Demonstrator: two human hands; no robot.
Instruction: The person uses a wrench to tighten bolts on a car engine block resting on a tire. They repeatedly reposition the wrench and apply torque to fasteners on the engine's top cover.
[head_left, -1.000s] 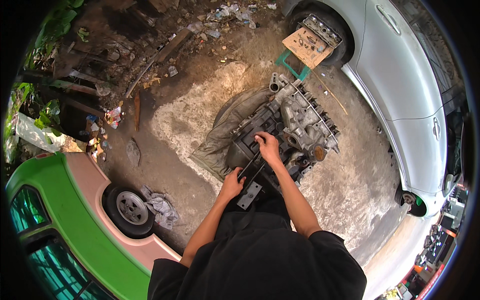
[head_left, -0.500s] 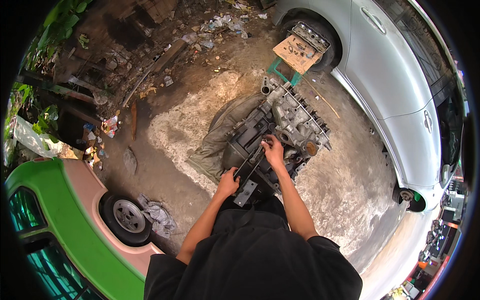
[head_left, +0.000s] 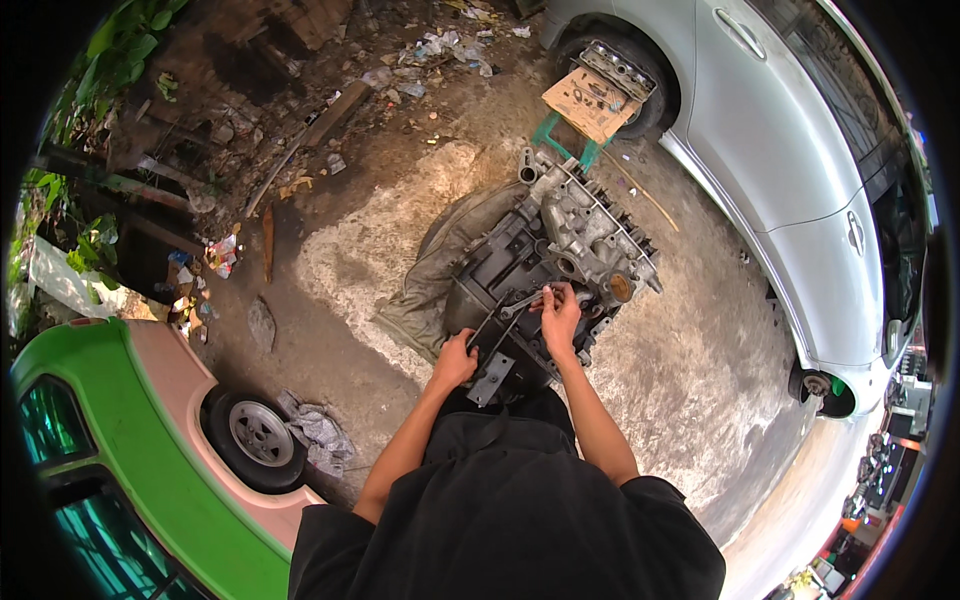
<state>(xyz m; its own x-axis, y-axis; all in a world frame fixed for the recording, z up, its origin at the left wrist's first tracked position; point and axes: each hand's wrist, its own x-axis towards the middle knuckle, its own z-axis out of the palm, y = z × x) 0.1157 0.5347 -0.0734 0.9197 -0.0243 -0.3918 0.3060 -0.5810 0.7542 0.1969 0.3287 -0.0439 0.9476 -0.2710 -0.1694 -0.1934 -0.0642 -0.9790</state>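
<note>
Basically, the biggest item is the partly stripped engine (head_left: 540, 250), directly ahead of the person, w/ a grey-green cloth (head_left: 412, 318) bunched along its L side. Next, a flat plate w/ holes (head_left: 491, 380) at its near end, btwn the forearms. L hand (head_left: 456, 359) sits low by the engine's near-L edge, fingers curled; can't tell if its grip holds anything. R hand (head_left: 561, 318) is over the middle, grip narrow, looks pinched on a slim metal piece (head_left: 519, 300), poss. a wrench. Piece lies just L of that grip, long axis slanting down-L twd the L hand; R hand's nearer. Contact w/ engine unclear.
</note>
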